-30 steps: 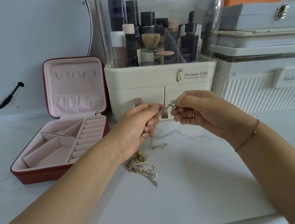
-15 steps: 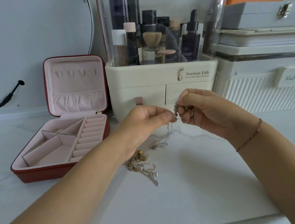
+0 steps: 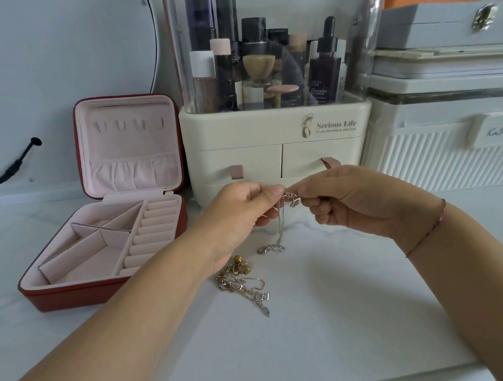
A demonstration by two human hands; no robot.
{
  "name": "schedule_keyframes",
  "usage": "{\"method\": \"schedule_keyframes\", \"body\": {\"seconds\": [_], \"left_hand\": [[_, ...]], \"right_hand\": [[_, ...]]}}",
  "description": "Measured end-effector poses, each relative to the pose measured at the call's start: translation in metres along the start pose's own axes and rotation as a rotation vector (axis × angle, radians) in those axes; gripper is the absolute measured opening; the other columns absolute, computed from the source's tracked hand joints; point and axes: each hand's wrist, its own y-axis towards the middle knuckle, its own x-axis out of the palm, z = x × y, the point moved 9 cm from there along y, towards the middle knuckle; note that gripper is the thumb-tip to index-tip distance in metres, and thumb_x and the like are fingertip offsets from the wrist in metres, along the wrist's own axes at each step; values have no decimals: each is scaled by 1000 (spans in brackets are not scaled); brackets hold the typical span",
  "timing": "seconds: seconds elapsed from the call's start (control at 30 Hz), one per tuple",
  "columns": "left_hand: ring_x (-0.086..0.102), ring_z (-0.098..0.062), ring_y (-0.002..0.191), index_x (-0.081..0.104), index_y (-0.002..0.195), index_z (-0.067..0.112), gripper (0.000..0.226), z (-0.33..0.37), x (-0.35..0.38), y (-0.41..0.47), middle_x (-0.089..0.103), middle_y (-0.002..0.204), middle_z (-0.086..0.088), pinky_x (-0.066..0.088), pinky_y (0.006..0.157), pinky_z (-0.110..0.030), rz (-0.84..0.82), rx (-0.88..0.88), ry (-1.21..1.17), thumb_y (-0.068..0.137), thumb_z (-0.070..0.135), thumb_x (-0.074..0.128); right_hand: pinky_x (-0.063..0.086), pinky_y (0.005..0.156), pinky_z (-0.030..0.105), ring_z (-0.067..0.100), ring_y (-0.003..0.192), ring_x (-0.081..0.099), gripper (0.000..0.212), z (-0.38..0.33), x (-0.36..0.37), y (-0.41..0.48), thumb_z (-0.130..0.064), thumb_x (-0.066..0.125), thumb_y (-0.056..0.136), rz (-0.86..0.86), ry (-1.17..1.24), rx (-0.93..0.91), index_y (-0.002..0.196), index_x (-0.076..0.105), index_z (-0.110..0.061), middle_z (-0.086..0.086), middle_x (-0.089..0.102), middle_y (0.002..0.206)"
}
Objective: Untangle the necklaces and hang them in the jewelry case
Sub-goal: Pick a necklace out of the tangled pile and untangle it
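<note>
Fingertip gap narrower than 1.0 s ago: left hand [image 3: 240, 213] and right hand [image 3: 348, 201] now nearly meet over the knotted part of the silver necklace [image 3: 289, 200].

Left hand: thumb and forefinger pinch the knot from the left, other fingers curled in.
Right hand: thumb and forefinger pinch the same knot from the right, other fingers curled under.

Knot is held above the white countertop [image 3: 337, 321], in front of the drawers of the cosmetics organizer [image 3: 268, 125]. From it a fine chain drops straight down. Its lower end lies bunched on the countertop, just right of the left wrist.

Tangled pile [image 3: 242, 282] of gold and silver chains lies on the countertop, near side of that bunch, against the left forearm's edge. Joined to the held chain or separate: cannot tell.

Jewelry case [image 3: 98, 290] stands open at the left, red outside with pink lining. Lid is upright, with a row of small hooks near its top and a gathered pocket below. Base has angled compartments on the left and ring rolls on the right.

Thin red cord [image 3: 430, 229] circles the right wrist. White ribbed box [image 3: 445, 165] stands at far right, beside the organizer.
</note>
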Motion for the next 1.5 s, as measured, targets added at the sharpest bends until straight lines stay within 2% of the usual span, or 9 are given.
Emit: {"method": "schedule_keyframes", "body": {"seconds": [0.17,0.27,0.37,0.6,0.9,1.03,1.13,1.23,1.5], "left_hand": [[53,-11,76,69,93,13,16,0,-1,1,59,72,3,46,81,-26,-1,-10,-7,95,22,57],[54,-10,76,69,91,13,14,0,0,0,61,74,3,46,81,-26,-16,-9,-10,94,19,57],[54,-8,74,69,90,13,9,1,4,-2,61,73,4,46,76,-22,-43,-15,-10,91,17,61],[55,-9,73,67,85,10,10,2,5,-1,60,74,2,46,74,-22,-37,-15,24,91,17,61],[56,-8,76,73,84,21,11,4,-2,-1,63,75,2,46,77,-22,18,14,43,89,18,64],[56,-3,72,74,88,23,9,3,-6,0,65,72,8,47,74,-17,42,20,51,88,21,66],[54,-6,73,75,88,24,6,2,-10,1,64,76,3,46,77,-18,72,13,53,86,24,69],[54,-3,70,74,84,25,3,2,-10,1,64,72,7,45,74,-16,77,15,61,84,26,71],[53,5,59,71,81,23,5,3,-10,2,61,64,15,42,67,-12,106,32,110,83,27,72]], "right_hand": [[37,64,21,11,56,31,33,-4,1,-2,-10,72,66,-9,-47,-48,96,74,2,-3,50,78],[33,63,21,9,56,33,7,-8,2,-2,-9,70,79,0,-52,-65,83,72,-4,-6,51,62],[36,63,22,9,58,37,14,-7,-1,1,-10,64,88,30,-57,-55,74,67,-9,-1,47,63],[48,61,18,8,62,59,9,-6,5,2,-6,60,90,-25,39,-64,85,66,-1,5,65,74],[44,57,18,8,56,48,11,-11,4,0,3,63,84,-17,2,-91,82,70,-6,3,57,68],[45,66,21,10,61,45,11,-13,-1,-2,-9,75,70,44,-84,-137,81,74,-7,2,52,89],[42,74,27,12,65,44,7,-17,-4,-3,-11,78,73,112,-189,-189,79,77,-13,5,46,99],[41,73,27,10,69,45,8,-20,-4,-4,-15,80,74,167,-295,-232,75,77,-23,3,48,96],[36,71,31,16,64,39,7,-22,-3,-1,-9,73,81,158,-289,-244,76,76,-12,10,49,75]]}}
